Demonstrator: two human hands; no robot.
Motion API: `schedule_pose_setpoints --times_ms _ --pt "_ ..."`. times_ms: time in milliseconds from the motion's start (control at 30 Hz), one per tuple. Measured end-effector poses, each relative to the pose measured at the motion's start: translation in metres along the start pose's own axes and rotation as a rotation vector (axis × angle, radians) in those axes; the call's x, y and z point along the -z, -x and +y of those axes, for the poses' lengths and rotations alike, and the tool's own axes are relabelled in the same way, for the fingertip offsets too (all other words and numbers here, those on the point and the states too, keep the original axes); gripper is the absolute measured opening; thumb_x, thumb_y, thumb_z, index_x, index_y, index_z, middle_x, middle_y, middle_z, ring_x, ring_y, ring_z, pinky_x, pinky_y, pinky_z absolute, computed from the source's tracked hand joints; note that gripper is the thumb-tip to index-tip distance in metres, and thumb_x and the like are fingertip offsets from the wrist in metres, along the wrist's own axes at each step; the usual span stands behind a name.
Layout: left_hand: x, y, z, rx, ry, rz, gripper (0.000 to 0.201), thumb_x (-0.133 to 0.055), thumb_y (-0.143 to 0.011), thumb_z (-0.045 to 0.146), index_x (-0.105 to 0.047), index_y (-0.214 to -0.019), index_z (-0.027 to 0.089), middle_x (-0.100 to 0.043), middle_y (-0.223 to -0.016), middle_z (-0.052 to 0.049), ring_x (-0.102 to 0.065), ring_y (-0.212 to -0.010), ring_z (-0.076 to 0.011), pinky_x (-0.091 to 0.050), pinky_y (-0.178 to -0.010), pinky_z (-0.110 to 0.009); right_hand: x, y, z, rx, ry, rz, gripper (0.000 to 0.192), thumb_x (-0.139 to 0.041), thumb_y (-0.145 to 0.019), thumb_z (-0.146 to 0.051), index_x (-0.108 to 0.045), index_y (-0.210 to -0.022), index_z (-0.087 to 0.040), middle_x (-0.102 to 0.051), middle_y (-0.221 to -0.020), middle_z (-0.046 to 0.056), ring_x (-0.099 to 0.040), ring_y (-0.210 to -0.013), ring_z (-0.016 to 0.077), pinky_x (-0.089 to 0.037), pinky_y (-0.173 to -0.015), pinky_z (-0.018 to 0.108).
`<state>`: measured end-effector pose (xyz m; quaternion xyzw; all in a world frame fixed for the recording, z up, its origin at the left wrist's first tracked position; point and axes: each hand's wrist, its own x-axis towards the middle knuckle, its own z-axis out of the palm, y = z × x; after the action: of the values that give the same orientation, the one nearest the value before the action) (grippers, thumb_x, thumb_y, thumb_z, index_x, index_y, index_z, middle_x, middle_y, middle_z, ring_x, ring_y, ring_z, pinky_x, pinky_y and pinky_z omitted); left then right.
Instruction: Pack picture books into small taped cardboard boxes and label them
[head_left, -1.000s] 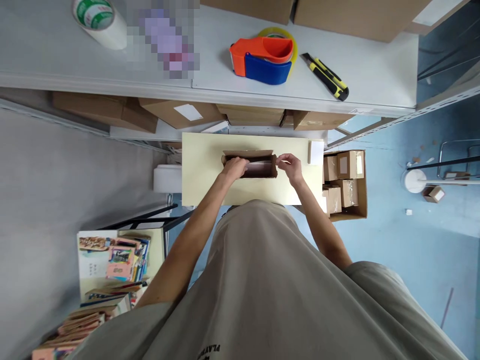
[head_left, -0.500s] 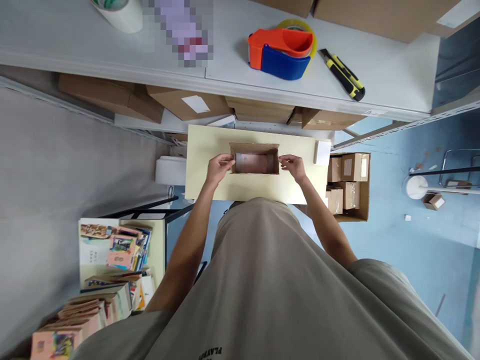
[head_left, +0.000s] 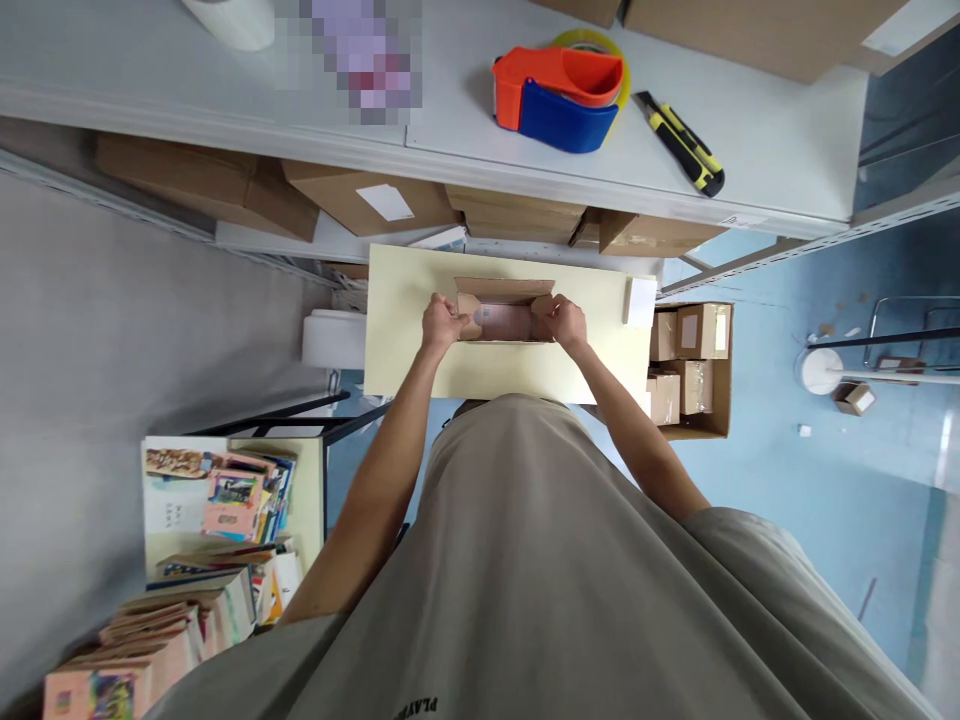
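An open cardboard box (head_left: 504,290) stands on the pale yellow table in front of me. Something flat and pinkish (head_left: 507,322) lies inside it. At the box's left end, my left hand (head_left: 442,322) is closed on the short side flap (head_left: 469,316), which tilts inward. My right hand (head_left: 567,322) pinches the opposite short flap (head_left: 541,306) at the right end, also leaning in over the opening. The long flap on the far side stands up. My fingertips are partly hidden behind the flaps.
On the shelf above lie an orange and blue tape dispenser (head_left: 559,100) and a yellow-black utility knife (head_left: 681,142). A white block (head_left: 640,302) sits at the table's right end. Right of it, a large carton (head_left: 721,400) holds small boxes. Books (head_left: 236,500) are piled at lower left.
Both hands have moved inward at the box ends. The two short flaps, upright before, now fold in toward the opening. The whole view has shifted slightly.
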<state>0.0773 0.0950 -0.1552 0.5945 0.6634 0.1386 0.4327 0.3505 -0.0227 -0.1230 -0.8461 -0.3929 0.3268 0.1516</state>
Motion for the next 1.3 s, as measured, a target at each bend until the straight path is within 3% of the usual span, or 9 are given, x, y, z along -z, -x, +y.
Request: schedule_pose_setpoints --times_ms 200,300,433,567,633,767,933,1100,1300 --pt "0.008 0.005 0.002 -0.023 0.018 -0.024 0.043 -0.099 -0.08 0.035 -0.063 -0.103 0.026 -0.072 -0.09 -0.001 -0.078 -0.098 -0.0266 -0.063 -0.101 -0.045 0.01 0.006 0.013 0.06 -0.082 -0.028 0.006 -0.081 -0.096 -0.03 -0.077 -0.099 -0.026 -0.08 -0.115 0.011 -0.076 -0.101 0.029 -0.064 -0.108 0.05" --pt "0.026 0.027 -0.006 -0.078 0.096 -0.107 0.052 -0.094 -0.086 0.033 -0.065 -0.129 0.024 -0.081 -0.123 -0.01 -0.082 -0.105 -0.0266 -0.065 -0.101 -0.044 0.022 0.024 0.03 0.169 -0.253 -0.08 0.025 -0.076 -0.102 -0.046 -0.082 -0.113 -0.025 -0.076 -0.131 0.013 -0.078 -0.108 0.0276 -0.067 -0.108 0.049" --pt "0.044 0.061 -0.017 -0.211 0.184 -0.295 0.074 -0.099 -0.082 0.041 -0.064 -0.146 0.024 -0.073 -0.158 -0.017 -0.078 -0.132 -0.03 -0.065 -0.107 -0.042 0.031 0.05 0.048 0.356 -0.342 -0.152 0.057 -0.096 -0.084 -0.065 -0.083 -0.125 -0.028 -0.067 -0.156 0.015 -0.073 -0.134 0.0351 -0.066 -0.111 0.052" --pt "0.037 0.062 -0.015 -0.225 0.077 -0.193 0.048 -0.089 -0.093 0.036 -0.073 -0.137 0.022 -0.081 -0.143 -0.015 -0.082 -0.113 -0.0273 -0.065 -0.109 -0.044 0.019 0.05 0.041 0.292 -0.296 -0.136 0.038 -0.082 -0.098 -0.06 -0.083 -0.112 -0.025 -0.076 -0.133 0.013 -0.078 -0.114 0.0311 -0.066 -0.109 0.052" --pt "0.03 0.05 -0.01 -0.195 0.012 -0.109 0.057 -0.084 -0.095 0.028 -0.069 -0.15 0.023 -0.085 -0.127 -0.012 -0.081 -0.097 -0.0247 -0.064 -0.106 -0.045 0.011 0.04 0.031 0.164 -0.238 -0.046 0.037 -0.081 -0.099 -0.053 -0.08 -0.121 -0.023 -0.076 -0.127 0.013 -0.077 -0.1 0.029 -0.066 -0.109 0.055" --pt "0.027 0.024 -0.001 -0.235 -0.043 -0.118 0.088 -0.085 -0.09 0.022 -0.056 -0.173 0.03 -0.08 -0.116 -0.005 -0.076 -0.082 -0.02 -0.064 -0.099 -0.04 0.011 0.018 0.017 0.131 -0.204 0.04 0.081 -0.092 -0.088 -0.038 -0.063 -0.163 -0.029 -0.067 -0.15 0.016 -0.076 -0.101 0.0302 -0.065 -0.112 0.062" --pt "0.034 0.024 -0.003 -0.414 -0.073 -0.152 0.056 -0.082 -0.091 0.02 -0.076 -0.145 0.031 -0.072 -0.135 -0.009 -0.077 -0.098 -0.0223 -0.066 -0.103 -0.041 0.018 0.018 0.02 0.264 -0.07 -0.041 0.055 -0.081 -0.094 -0.03 -0.073 -0.148 -0.032 -0.058 -0.162 0.012 -0.076 -0.087 0.0245 -0.068 -0.11 0.06" --pt "0.023 0.048 -0.009 -0.384 -0.027 -0.122 0.026 -0.073 -0.103 0.031 -0.082 -0.127 0.024 -0.069 -0.14 -0.012 -0.077 -0.108 -0.0229 -0.068 -0.103 -0.039 0.005 0.04 0.037 0.328 -0.169 -0.009 0.03 -0.067 -0.107 -0.046 -0.083 -0.126 -0.029 -0.062 -0.163 0.011 -0.079 -0.101 0.0257 -0.072 -0.104 0.052" --pt "0.013 0.041 0.003 -0.278 -0.038 -0.021 0.015 -0.072 -0.103 0.024 -0.084 -0.112 0.023 -0.076 -0.128 -0.01 -0.078 -0.097 -0.0208 -0.065 -0.104 -0.037 0.0 0.034 0.03 0.145 -0.291 0.044 0.024 -0.066 -0.104 -0.037 -0.088 -0.111 -0.028 -0.077 -0.14 0.009 -0.08 -0.097 0.0242 -0.07 -0.103 0.047"
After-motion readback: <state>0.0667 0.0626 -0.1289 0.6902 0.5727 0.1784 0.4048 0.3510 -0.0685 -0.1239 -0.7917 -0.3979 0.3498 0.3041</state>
